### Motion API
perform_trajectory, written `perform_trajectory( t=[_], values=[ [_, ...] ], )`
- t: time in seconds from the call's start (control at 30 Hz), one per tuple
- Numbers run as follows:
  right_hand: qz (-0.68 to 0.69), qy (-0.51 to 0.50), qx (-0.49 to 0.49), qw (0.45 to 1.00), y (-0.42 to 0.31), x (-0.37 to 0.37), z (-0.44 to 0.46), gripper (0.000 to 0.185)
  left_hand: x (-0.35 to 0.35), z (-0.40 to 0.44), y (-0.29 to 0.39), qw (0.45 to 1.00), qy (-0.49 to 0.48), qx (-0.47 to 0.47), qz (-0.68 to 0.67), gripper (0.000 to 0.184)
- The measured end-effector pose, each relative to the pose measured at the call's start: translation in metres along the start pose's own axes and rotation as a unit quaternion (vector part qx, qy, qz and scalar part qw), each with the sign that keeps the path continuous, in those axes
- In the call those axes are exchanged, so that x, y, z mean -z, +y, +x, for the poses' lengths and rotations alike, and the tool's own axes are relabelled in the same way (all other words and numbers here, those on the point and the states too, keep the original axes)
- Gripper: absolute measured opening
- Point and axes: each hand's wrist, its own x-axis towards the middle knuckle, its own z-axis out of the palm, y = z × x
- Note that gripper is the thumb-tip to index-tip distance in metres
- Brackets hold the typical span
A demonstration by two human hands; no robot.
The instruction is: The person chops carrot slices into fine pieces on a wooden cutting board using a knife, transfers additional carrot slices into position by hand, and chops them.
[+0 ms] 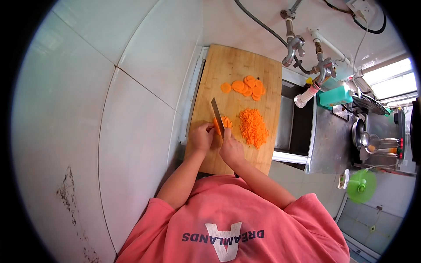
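A kitchen knife (218,117) stands over the wooden cutting board (210,65), its blade pointing away from me. My right hand (231,150) is closed around its handle. On the blade's left, my left hand (203,136) is closed, fingertips curled against carrot pieces (216,126); their exact shape is partly hidden. Thin carrot strips (227,121) lie just right of the blade. Farther right is a heap of finely chopped carrot (253,128). Round carrot slices (250,87) overlap near the far end of the board, with a single slice (225,87) apart at their left.
A tiled wall (144,87) runs close along my left. Right of the board is a sink (286,122), with metal taps (294,49) above it. A teal bottle (335,97), a pan (358,132) and ladles (381,147) are farther right.
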Motion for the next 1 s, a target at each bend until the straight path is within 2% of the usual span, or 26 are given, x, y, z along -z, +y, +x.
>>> perform_trajectory(
  t=[0.57,0.77,0.93,1.0],
  values=[
    [-0.023,-0.029,0.002,0.999,-0.009,0.002,0.002,0.043,0.002,0.004,0.000,0.998,-0.001,-0.029,0.046,0.010],
    [-0.038,0.007,0.023,0.999,-0.007,-0.009,0.011,0.045,0.003,0.005,0.001,0.998,-0.007,-0.026,0.056,0.010],
    [0.055,0.018,-0.022,0.998,0.004,-0.011,0.010,0.054,0.000,0.004,0.003,0.999,0.007,-0.031,0.043,0.009],
    [0.053,0.019,-0.025,0.998,0.005,-0.006,0.007,0.054,0.001,0.004,0.003,0.999,-0.004,-0.009,0.033,0.011]
  ],
)
